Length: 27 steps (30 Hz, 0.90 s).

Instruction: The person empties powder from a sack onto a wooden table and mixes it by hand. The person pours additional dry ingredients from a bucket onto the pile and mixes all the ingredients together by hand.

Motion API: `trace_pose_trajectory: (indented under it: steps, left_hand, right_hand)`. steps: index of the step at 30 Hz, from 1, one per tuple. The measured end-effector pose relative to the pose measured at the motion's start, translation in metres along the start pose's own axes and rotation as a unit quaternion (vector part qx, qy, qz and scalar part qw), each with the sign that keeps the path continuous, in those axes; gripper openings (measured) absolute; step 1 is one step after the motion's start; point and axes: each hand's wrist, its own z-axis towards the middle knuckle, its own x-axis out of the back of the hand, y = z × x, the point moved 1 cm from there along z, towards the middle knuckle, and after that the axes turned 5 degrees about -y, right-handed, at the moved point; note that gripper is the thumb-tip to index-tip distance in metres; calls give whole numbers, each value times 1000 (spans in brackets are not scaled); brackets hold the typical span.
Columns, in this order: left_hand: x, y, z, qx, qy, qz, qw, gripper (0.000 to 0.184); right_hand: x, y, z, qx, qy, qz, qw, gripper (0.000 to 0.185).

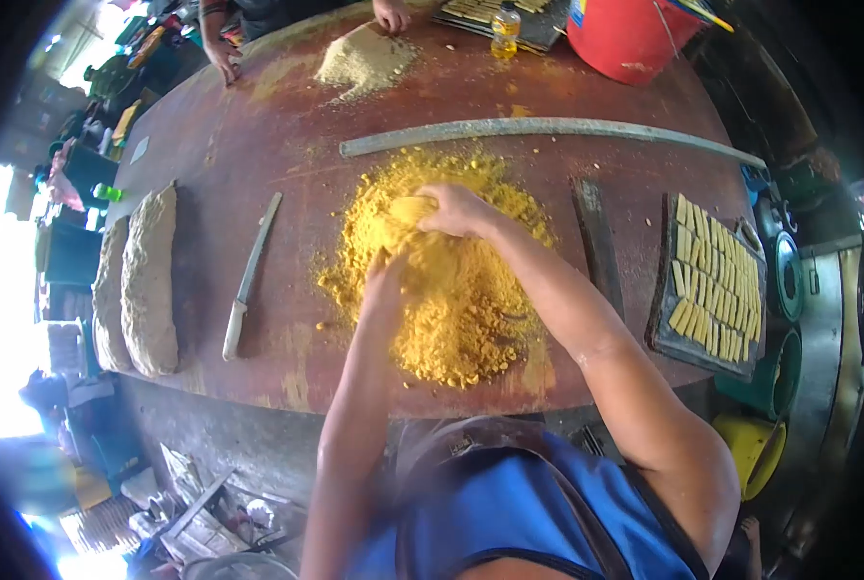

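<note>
A broad heap of crumbly yellow dough (461, 333) lies on the table in front of me. My right hand (454, 211) is at the upper part of the heap, fingers curled over a smooth, rounded yellow piece (410, 210); whether it is a scraper or a lump of dough I cannot tell. My left hand (385, 273) reaches into the heap just below it, its fingers blurred and partly covered by crumbs. Left of the heap lies a knife (250, 275) with a pale handle. A long grey pipe (548, 127) lies beyond the heap.
Two long pale dough slabs (149, 280) lie at the left. A dark flat bar (598, 246) and a tray (656, 324) of cut strips lie right. Across the table, another person's hands (390, 14) are near a pale crumb pile (366, 63), a bottle (505, 31) and a red bucket (620, 39).
</note>
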Motion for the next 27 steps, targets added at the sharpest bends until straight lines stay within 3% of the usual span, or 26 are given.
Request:
trace_pose_trajectory:
  steps: [2, 3, 4, 6, 9, 12, 13, 16, 17, 18, 20, 21, 23, 27]
  left_hand:
    - [0, 18, 23, 109, 23, -414, 904, 41]
    - [5, 32, 20, 98, 47, -345, 932, 31]
    - [9, 31, 20, 45, 54, -336, 939, 30]
    - [16, 19, 24, 28, 81, -206, 975, 28]
    - [32, 30, 4, 58, 40, -191, 979, 30]
    - [42, -4, 17, 83, -24, -101, 991, 43]
    - [47, -5, 15, 62, -18, -70, 995, 56]
    - [47, -1, -7, 14, 3, 43, 999, 65]
    - [54, -3, -16, -51, -62, -1, 997, 67]
    - [57, -12, -20, -56, -61, -4, 997, 67]
    - [61, -28, -26, -89, -3, 19, 996, 62]
    - [64, -31, -32, -92, 17, 19, 995, 60]
    - [70, -34, -47, -78, 37, 31, 996, 56]
    - [65, -70, -60, -76, 83, 104, 988, 52]
  right_hand:
    - [11, -12, -18, 37, 40, 17, 998, 47]
    - [15, -12, -26, 61, 41, 9, 997, 39]
    - [20, -18, -43, 37, 48, 31, 998, 35]
    - [32, -30, -79, -10, 64, 78, 995, 27]
    - [14, 33, -111, -13, 220, -146, 964, 19]
    - [-24, 44, -153, -298, 116, -228, 920, 19]
    - [-43, 47, -159, -299, 148, -231, 914, 20]
    - [-88, 50, -162, -300, 202, -218, 907, 22]
    - [-96, 50, -164, -294, 220, -202, 908, 25]
    - [-103, 47, -168, -295, 224, -207, 906, 25]
    - [-108, 38, -170, -188, 329, -103, 920, 26]
    - [-103, 23, -170, -185, 332, -107, 919, 26]
    - [-98, -24, -177, -169, 337, 34, 925, 26]
    - [-82, -62, -160, -125, 314, -44, 940, 25]
